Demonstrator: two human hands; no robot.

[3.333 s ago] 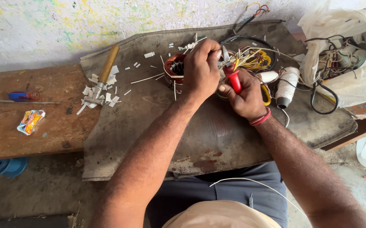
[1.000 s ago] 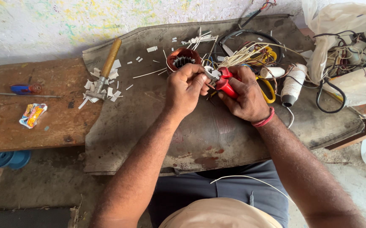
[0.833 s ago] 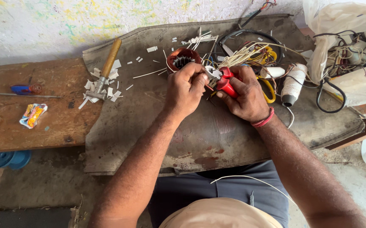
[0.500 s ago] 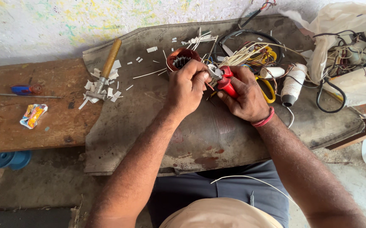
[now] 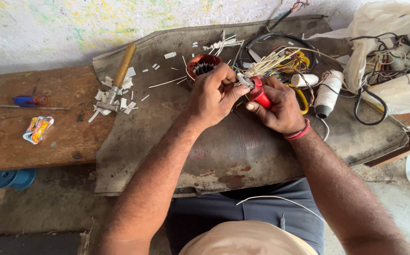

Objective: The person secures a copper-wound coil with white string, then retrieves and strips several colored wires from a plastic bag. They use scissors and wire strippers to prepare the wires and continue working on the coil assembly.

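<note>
Both hands meet over the worktop (image 5: 242,146): right hand (image 5: 276,106) wrapped around red-handled pliers (image 5: 257,92), left hand (image 5: 212,94) pinching at their metal tip. A copper coil (image 5: 202,66) sits just beyond the left hand, a wire tangle (image 5: 280,59) beyond the right.

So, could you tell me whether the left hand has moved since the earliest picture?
Yes. The left hand has drawn back toward the person, off the copper-wound coil it covered earlier, which is now exposed beyond the fingers.
</note>
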